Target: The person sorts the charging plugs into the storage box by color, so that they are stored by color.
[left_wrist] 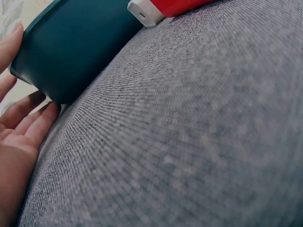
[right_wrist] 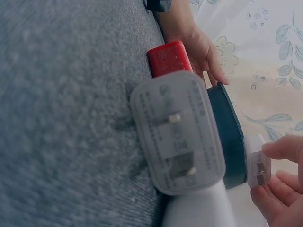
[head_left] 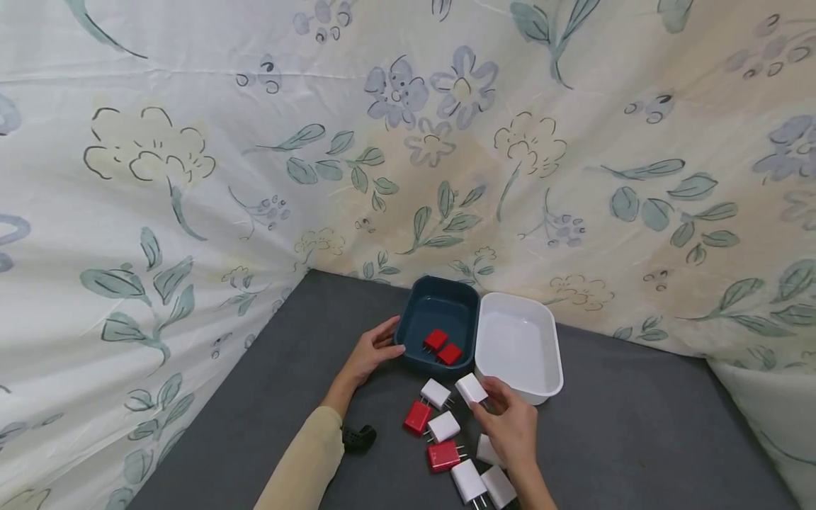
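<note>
My right hand (head_left: 510,418) pinches a white charger plug (head_left: 472,389) between thumb and fingers, beside the near edges of the two containers. Its metal prongs show in the right wrist view, where the held charger (right_wrist: 258,163) appears in front of the blue container. My left hand (head_left: 372,352) touches the left side of the dark blue container (head_left: 468,319), thumb at the rim and fingers along the outer wall. Two red charger plugs (head_left: 449,353) lie inside that container. To its right stands a white container (head_left: 518,340), with nothing visible inside.
On the dark grey cloth (head_left: 612,425), red charger plugs (head_left: 417,418) and several white ones (head_left: 444,427) lie loosely in front of the containers. My right hand partly covers one white plug (head_left: 487,449). A floral curtain (head_left: 408,142) hangs behind.
</note>
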The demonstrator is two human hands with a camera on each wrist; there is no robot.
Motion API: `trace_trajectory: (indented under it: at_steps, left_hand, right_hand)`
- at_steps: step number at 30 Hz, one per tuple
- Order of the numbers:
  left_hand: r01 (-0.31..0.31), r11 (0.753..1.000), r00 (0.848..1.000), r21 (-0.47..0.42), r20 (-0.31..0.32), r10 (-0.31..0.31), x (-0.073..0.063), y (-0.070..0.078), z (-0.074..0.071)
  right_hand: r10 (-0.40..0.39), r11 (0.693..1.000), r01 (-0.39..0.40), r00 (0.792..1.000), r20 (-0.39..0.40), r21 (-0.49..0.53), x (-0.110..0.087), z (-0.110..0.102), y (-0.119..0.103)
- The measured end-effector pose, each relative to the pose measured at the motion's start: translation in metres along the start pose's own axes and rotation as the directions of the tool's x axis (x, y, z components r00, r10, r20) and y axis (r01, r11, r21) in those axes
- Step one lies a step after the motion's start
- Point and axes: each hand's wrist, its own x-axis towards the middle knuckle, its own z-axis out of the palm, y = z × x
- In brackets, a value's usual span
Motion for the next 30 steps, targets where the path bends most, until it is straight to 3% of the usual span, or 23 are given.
trace_trajectory:
  at_steps: [6,14,30]
  left_hand:
    - [0.001,1.000,1.000,0.008,0.003,-0.001,0.000,-0.003,0.000]
    - [-0.022,1.000,0.999,-0.005,-0.040,0.022,0.010,-0.029,-0.002]
    - [-0.032,0.999,0.999,-0.024,-0.039,0.031,0.010,-0.029,-0.002]
  right_hand:
    - [-0.005,1.000,0.006,1.000,-0.015,0.022,0.001,0.000,0.001]
    - [-0.033,0.998,0.036,0.998,-0.052,0.051,0.003,-0.004,0.000]
    - [-0.082,0.990,0.094,0.990,-0.115,0.103,0.010,-0.005,0.002]
